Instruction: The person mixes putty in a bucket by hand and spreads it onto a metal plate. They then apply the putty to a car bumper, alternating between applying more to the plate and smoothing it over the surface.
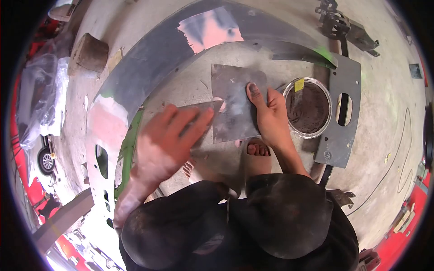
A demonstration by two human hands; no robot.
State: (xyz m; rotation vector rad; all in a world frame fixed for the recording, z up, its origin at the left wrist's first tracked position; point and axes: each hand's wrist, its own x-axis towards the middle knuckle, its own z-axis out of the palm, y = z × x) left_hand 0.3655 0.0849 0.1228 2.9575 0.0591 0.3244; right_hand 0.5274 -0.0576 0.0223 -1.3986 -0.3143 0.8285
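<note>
My left hand (165, 142) is closed on a thin dark putty spreader (192, 135), its tip touching the face of a mixing plate. A small dab of pink filler (221, 104) shows on the plate by that tip. The grey, flat mixing plate (237, 122) is gripped at its right edge by my right hand (275, 118), thumb on top and fingers mostly hidden beneath. Right of that hand stands a round open can (312, 110) with brownish paste inside and a yellow label at its rim. Ahead curves a grey car bumper (144, 63) with a pink filler patch (212, 31).
Another pale pink patch (108, 117) covers the bumper's left side. A grey metal bracket (350, 74) lies beside the can. A brown block (91, 53) and plastic sheeting (40, 95) are at left. A thin cable (398, 153) runs over the floor at right.
</note>
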